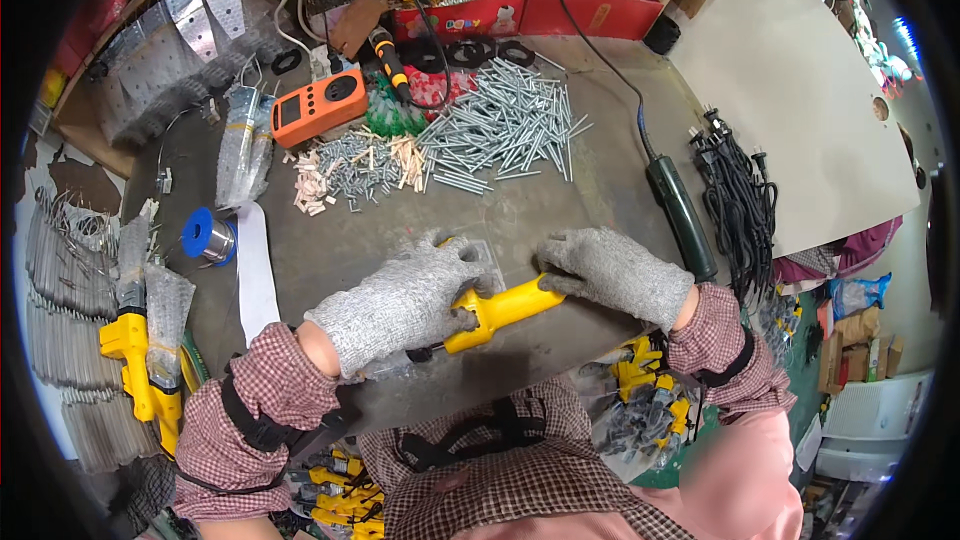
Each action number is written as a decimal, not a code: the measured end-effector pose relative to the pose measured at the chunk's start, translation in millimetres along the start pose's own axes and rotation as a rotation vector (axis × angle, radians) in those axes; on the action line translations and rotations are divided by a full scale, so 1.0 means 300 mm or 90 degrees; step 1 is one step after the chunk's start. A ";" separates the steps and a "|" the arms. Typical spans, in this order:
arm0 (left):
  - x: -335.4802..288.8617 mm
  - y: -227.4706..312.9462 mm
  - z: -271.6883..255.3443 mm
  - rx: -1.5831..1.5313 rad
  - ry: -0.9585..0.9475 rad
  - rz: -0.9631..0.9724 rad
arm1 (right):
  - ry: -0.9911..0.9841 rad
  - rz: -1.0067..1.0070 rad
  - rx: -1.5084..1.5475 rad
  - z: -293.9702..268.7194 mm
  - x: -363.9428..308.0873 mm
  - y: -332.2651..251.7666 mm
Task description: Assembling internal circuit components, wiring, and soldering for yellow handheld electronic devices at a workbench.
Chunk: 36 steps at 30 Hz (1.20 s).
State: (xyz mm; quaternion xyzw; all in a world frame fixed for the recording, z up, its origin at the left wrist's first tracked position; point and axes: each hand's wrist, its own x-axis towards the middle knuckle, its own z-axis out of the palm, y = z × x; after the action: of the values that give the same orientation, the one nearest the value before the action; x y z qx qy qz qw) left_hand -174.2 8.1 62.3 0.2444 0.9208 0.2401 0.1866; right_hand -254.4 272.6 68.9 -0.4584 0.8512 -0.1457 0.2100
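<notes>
Checked apron (pixel 480 470) is cut off below; left hand (pixel 400 300) partly covers yellow tool (pixel 518 309).

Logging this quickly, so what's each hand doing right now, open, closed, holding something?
Left hand: closed, holding the yellow tool body.
Right hand: partly curled, touching its other end; whether it grips cannot be told.

Grey workbench (pixel 335 255) beneath metal rods (pixel 505 122), orange meter (pixel 318 108), spool (pixel 208 237).

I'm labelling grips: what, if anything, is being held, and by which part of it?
A yellow housing: the gloved left hand grips its left end, the gloved right hand its right end.
</notes>
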 end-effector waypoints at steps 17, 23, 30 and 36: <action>-0.022 0.025 -0.015 -0.029 0.043 0.009 | -0.021 -0.049 0.154 -0.024 -0.009 0.052; -0.065 0.074 0.002 0.048 0.142 0.034 | -0.012 0.020 0.251 0.030 -0.054 0.009; -0.117 0.032 0.034 -0.042 0.217 0.038 | 0.033 0.025 0.434 0.051 -0.079 -0.007; -0.183 -0.001 0.014 -0.129 0.352 -0.038 | 0.084 0.132 0.668 0.029 -0.118 0.015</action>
State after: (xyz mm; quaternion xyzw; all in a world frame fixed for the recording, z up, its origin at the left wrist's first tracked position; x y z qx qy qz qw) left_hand -128.0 -20.3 71.1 0.1228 0.9146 0.3830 -0.0413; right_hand -236.0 304.2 67.3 -0.1951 0.7162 -0.5583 0.3705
